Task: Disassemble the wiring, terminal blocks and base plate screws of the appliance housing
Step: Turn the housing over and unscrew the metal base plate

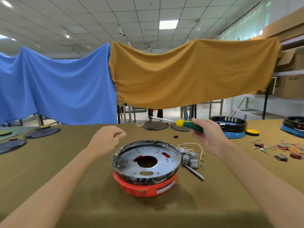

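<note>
The appliance housing (145,186) stands in front of me on the table: a red plastic base with a round metal base plate (131,155) on top, pierced by a central hole and small holes. My right hand (208,134) grips a screwdriver (187,124) by its green and yellow handle, up and right of the housing, with the shaft pointing left and away. My left hand (107,139) hovers behind and left of the housing, fingers curled, pinching something too small to identify. Grey terminal blocks (189,157) with white wires (192,144) lie right of the housing.
A metal rod (194,172) lies beside the blocks. More loose wires and small parts (279,149) lie at the right. Blue and black housings (230,127) stand at the back right, dark round covers (155,125) at the back, more covers (41,133) at left. A small black part (175,136).
</note>
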The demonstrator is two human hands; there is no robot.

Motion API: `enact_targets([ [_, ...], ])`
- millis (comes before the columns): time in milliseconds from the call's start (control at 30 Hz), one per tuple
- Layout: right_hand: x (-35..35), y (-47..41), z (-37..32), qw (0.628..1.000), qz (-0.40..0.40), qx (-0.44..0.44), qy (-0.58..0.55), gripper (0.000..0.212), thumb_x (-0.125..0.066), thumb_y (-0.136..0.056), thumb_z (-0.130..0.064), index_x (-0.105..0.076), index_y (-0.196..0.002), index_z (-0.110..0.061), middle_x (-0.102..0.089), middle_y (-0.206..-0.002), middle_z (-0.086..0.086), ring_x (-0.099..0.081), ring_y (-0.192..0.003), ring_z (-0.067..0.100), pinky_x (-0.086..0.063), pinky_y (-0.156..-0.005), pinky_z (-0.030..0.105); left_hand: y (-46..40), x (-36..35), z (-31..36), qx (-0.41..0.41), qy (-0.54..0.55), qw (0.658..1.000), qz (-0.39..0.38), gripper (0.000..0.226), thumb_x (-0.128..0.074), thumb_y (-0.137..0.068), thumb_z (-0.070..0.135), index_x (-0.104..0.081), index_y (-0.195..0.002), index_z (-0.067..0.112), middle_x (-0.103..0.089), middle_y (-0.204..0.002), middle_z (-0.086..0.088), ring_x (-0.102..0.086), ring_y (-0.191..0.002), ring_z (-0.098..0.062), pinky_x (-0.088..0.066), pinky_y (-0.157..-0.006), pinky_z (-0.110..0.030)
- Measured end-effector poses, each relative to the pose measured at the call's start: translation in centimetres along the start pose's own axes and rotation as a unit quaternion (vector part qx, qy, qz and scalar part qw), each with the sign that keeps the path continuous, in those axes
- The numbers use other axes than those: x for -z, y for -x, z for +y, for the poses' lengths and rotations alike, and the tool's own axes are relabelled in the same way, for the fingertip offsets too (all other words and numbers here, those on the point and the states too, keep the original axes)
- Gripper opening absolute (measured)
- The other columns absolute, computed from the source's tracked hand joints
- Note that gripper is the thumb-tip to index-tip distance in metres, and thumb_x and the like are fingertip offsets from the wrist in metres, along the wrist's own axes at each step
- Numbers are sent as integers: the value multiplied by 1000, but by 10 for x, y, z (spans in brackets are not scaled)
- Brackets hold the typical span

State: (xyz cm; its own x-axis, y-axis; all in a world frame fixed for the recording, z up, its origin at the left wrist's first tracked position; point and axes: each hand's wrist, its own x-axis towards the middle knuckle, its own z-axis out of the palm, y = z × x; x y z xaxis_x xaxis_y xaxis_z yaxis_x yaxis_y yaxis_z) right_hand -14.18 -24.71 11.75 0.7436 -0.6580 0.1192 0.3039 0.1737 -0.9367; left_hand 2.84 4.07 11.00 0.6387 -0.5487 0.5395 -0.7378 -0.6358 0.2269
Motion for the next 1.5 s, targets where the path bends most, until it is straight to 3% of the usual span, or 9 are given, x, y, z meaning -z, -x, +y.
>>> enact_targets([
  [133,7,18,3,989,16,-108,-104,18,-69,-93,-13,-60,-106,-3,-56,-104,13,-62,-76,20,-58,-54,21,14,-5,19,62,250,965,-48,24,-50,-101,35,-73,-107,34,-65,-98,22,-60,-88,-2,-46,-77,-20],
  [267,-13,39,15,956,16,-141,-256,19,-68,-90,-4,-57,-106,-4,-52,-114,19,-62,-89,27,-61,-61,27,11,-13,54,121,522,841,-74,22,-56,-99,14,-73,-110,21,-72,-87,8,-65,-82,-10,-53,-72,-22],
  [467,-27,64,20,931,-141,-157,-298,50,-73,-73,1,-61,-121,9,-65,-109,22,-72,-81,24,-61,-74,30,12,-38,87,129,628,763,-84,15,-63,-93,10,-70,-104,2,-75,-91,-8,-69,-76,-12,-55,-67,-19],
  [667,-28,71,30,950,-189,-163,-189,23,-70,-81,4,-63,-102,0,-61,-76,8,-57,-63,12,-51,-60,22,9,-56,104,136,610,766,-150,23,-56,-98,20,-71,-97,2,-74,-79,-5,-64,-65,-9,-52,-57,-18],
  [833,-23,67,42,971,-95,88,199,21,-78,-83,-11,-58,-86,-6,-67,-71,-3,-61,-61,1,-47,-57,14,9,-63,112,126,554,800,-192,27,-54,-99,21,-72,-95,2,-71,-79,-10,-62,-64,-8,-53,-60,-18],
  [1033,-24,63,53,942,-49,187,275,19,-77,-85,-18,-59,-85,-12,-69,-79,2,-64,-70,13,-49,-58,12,11,-71,124,135,540,806,-203,29,-48,-102,17,-68,-86,2,-68,-66,-2,-60,-56,-6,-51,-54,-16],
  [1300,-23,54,51,943,-62,173,277,23,-78,-83,-11,-56,-79,-14,-72,-81,3,-68,-79,24,-57,-75,37,16,-69,121,157,558,786,-215,33,-47,-103,23,-69,-89,2,-70,-70,-3,-61,-59,-9,-51,-54,-18],
  [1433,-1,37,54,932,-13,156,328,20,-77,-83,-11,-57,-81,-13,-71,-79,0,-63,-66,8,-52,-64,29,22,-69,110,80,274,945,-157,22,-52,-101,26,-69,-100,13,-72,-88,5,-63,-77,-7,-51,-66,-20],
  [1500,21,23,58,911,11,134,391,18,-75,-84,-10,-58,-84,-9,-69,-82,5,-62,-65,10,-49,-60,27,28,-66,99,17,99,981,-165,19,-55,-99,30,-65,-111,20,-64,-103,11,-58,-92,-7,-45,-77,-21],
])
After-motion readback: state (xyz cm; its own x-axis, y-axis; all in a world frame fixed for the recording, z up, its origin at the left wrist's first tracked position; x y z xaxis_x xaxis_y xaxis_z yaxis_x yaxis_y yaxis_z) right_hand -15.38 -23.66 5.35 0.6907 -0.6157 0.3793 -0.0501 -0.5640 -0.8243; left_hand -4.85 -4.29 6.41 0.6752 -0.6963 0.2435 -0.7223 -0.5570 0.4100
